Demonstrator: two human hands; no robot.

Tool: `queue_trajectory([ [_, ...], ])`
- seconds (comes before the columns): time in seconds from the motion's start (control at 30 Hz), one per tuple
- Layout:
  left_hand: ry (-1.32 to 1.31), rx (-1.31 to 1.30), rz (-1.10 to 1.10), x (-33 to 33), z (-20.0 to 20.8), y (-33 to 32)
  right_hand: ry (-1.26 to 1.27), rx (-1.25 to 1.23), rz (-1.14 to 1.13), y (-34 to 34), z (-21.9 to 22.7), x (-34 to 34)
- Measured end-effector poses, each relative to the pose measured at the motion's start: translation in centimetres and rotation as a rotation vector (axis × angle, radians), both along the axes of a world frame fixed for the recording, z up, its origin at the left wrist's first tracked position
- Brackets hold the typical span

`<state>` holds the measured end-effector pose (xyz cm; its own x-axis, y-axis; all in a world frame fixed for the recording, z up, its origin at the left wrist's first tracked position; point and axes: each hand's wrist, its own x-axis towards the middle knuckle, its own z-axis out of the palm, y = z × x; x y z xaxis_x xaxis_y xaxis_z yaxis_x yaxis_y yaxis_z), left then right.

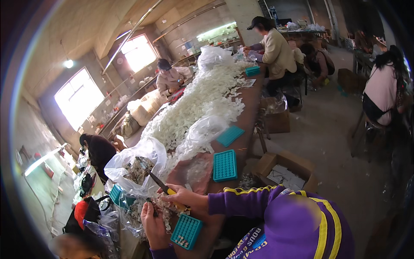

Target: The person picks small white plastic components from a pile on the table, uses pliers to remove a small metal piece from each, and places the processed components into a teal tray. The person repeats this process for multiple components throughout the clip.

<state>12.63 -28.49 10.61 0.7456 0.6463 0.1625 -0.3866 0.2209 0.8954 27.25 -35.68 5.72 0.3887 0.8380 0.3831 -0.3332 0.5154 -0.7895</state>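
My right hand is closed around long-nosed pliers with a dark tapering nose and yellow-and-black handles. The nose points up and left, toward a clear plastic bag of brownish bits. Just below, the fingers of my left hand pinch a small dark piece, too small to name. Both hands hover close together over a heap of small pale and brown scraps. Beside my left hand, a teal tray of small round pockets holds several little whitish pieces.
Another teal tray and a flat teal sheet lie on the brown table. A long heap of translucent white plastic pieces covers its middle. An open cardboard box stands on the floor. Co-workers sit around the table.
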Motion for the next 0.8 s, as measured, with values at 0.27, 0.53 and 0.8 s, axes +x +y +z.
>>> queue_trajectory([
  [0.27,0.012,0.018,-0.037,0.3,-1.9,5.0,0.031,-0.169,0.247,0.5,2.0,-1.2],
  [0.53,-0.013,0.274,0.215,-0.3,-3.8,8.0,-0.537,-0.5,0.014,0.5,4.0,1.5],
  [0.8,0.259,0.557,0.415,-0.4,-1.5,6.9,-1.534,-0.379,-0.282,0.3,9.1,5.3],
])
